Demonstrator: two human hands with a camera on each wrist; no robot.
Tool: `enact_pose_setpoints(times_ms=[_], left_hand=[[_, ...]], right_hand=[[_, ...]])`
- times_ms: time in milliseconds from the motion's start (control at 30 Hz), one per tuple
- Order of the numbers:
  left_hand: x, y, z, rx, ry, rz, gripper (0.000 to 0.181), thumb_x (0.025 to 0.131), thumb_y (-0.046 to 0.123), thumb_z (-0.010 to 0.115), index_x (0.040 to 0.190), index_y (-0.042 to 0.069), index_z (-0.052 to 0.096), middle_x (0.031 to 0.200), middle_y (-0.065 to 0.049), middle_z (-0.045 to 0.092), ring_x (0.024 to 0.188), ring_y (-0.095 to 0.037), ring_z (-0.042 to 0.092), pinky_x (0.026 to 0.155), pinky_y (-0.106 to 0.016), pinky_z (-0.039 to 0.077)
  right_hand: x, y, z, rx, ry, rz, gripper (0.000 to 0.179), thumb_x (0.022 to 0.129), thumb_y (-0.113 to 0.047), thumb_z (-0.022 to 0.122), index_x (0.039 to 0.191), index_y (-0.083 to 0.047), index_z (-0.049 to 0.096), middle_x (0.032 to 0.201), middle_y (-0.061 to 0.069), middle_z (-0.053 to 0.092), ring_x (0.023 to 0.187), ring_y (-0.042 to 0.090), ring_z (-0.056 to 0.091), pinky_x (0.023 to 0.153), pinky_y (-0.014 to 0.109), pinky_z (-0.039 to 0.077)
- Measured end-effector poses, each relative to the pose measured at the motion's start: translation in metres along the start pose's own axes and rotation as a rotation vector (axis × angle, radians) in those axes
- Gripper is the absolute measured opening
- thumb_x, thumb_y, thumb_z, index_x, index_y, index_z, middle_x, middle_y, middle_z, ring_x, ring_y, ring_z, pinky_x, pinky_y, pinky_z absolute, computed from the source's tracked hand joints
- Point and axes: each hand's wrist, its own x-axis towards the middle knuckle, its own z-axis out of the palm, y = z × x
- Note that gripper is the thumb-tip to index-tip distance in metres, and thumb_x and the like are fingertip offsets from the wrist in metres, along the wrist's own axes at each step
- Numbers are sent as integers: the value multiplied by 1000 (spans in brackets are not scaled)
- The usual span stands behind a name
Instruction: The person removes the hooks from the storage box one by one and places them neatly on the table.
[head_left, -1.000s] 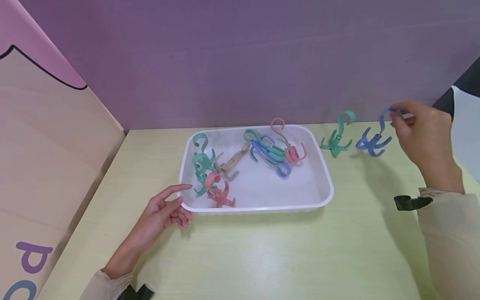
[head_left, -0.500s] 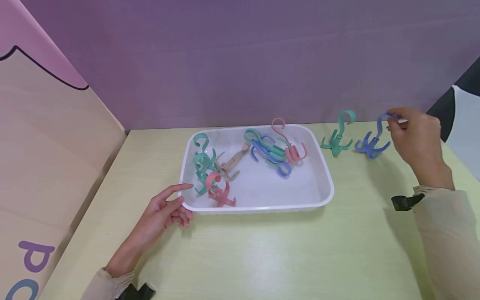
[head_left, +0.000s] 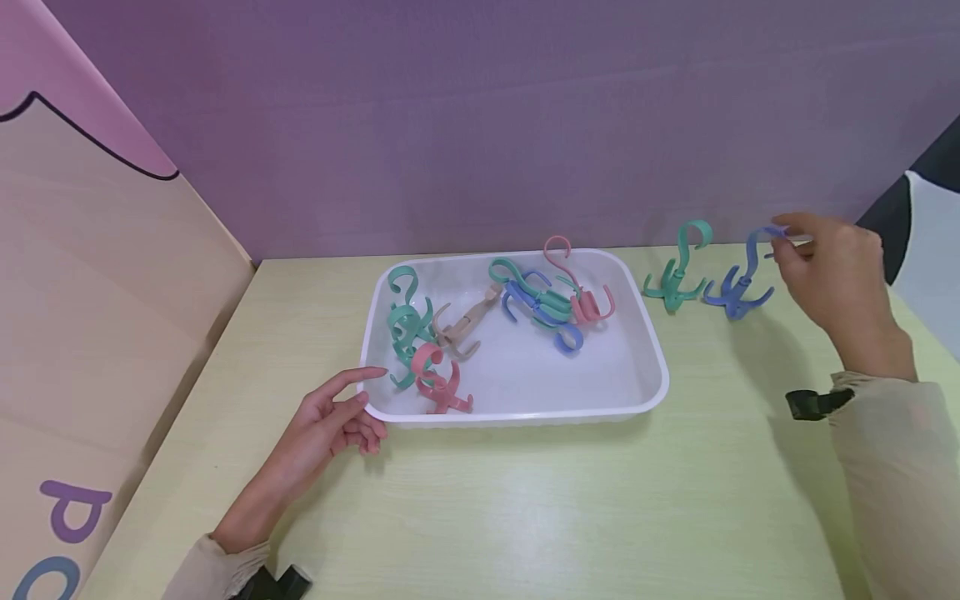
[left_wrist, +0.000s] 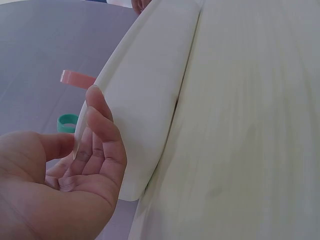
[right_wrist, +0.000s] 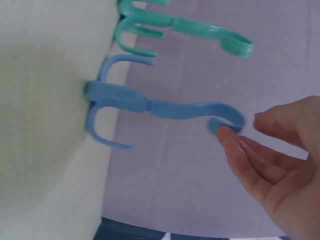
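Observation:
My right hand [head_left: 843, 275] is at the top of a blue four-prong hanging hook [head_left: 733, 287], which stands upright on the table. In the right wrist view, a fingertip touches the curl of the blue hook [right_wrist: 190, 110], while the opposite digit stands apart from it. A green hanging hook [head_left: 671, 283] stands upright just to its left. My left hand [head_left: 315, 433] holds the front left corner of the white tray [head_left: 525, 419], its index finger over the rim. In the left wrist view, the tray rim passes between thumb and fingers of the left hand [left_wrist: 80, 175].
Inside the tray lie several more hanging hooks: green [head_left: 408, 325], pink [head_left: 444, 392], beige [head_left: 461, 327] and blue [head_left: 567, 339]. Another pink hook [head_left: 588, 308] rises over the back rim. A purple panel [head_left: 525, 125] closes off the table's back edge; a pale panel [head_left: 112, 292] borders the left.
The blue hook has come left and down to stand beside the green one. My right hand moved left with it, then its digits parted around the curl. The left hand stays put.

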Motion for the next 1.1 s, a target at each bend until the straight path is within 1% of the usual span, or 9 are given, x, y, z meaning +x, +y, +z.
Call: enact_pose_setpoints(times_ms=[67,133,200,300,400,500,833,1000,1100], left_hand=[[0,0,0,0,2,-2,45,106,17,49,145,-2,39,82,-13,72,68,-24,68,64,-30,57],[1,0,0,-1,4,-4,44,106,17,49,145,-2,39,82,-13,72,68,-24,68,64,-29,57],[1,0,0,-2,8,-8,44,106,17,49,145,-2,39,81,-13,72,68,-23,68,64,-29,57],[0,0,1,-1,11,-11,44,106,17,49,145,-2,39,81,-13,72,68,-23,68,64,-28,57],[0,0,0,0,14,-17,45,106,18,49,145,-2,39,81,-12,72,68,-23,68,64,-28,57],[-1,0,0,1,18,-21,45,106,19,49,146,-1,39,81,-13,72,68,-23,68,64,-28,57],[-1,0,0,9,22,-18,45,106,19,49,145,-2,40,80,-13,72,67,-24,68,63,-29,57],[-1,1,0,11,22,-20,45,106,19,49,145,-1,39,81,-14,72,67,-24,68,63,-29,57],[0,1,0,11,19,-18,45,106,18,49,145,-2,39,81,-13,72,67,-24,68,63,-29,57]], right_hand=[[-1,-4,-2,7,30,-5,35,99,-11,52,128,4,63,116,33,64,80,6,71,71,17,45],[-2,-9,-3,12,56,-11,34,98,-12,52,127,3,64,117,32,64,73,-22,52,73,26,45],[-2,-15,-4,21,69,-18,34,98,-13,53,126,2,66,116,30,65,70,-30,39,73,27,45],[-4,-24,-5,27,71,-27,33,98,-15,53,123,1,67,115,29,66,71,-19,52,60,15,32],[-5,-33,-4,29,81,-59,32,97,-13,54,120,3,68,113,29,67,79,21,70,66,24,36],[-7,-41,-2,28,90,-99,30,97,-11,54,117,5,69,113,30,66,85,46,66,70,33,36],[-14,-73,7,44,44,-215,23,95,-7,60,112,2,71,109,22,70,78,38,71,67,5,31],[-19,-89,14,44,26,-269,19,93,-5,61,108,1,72,107,17,71,73,34,72,64,10,37],[-23,-97,19,44,9,-287,17,92,-4,61,106,0,71,102,17,71,74,32,71,63,25,50]])
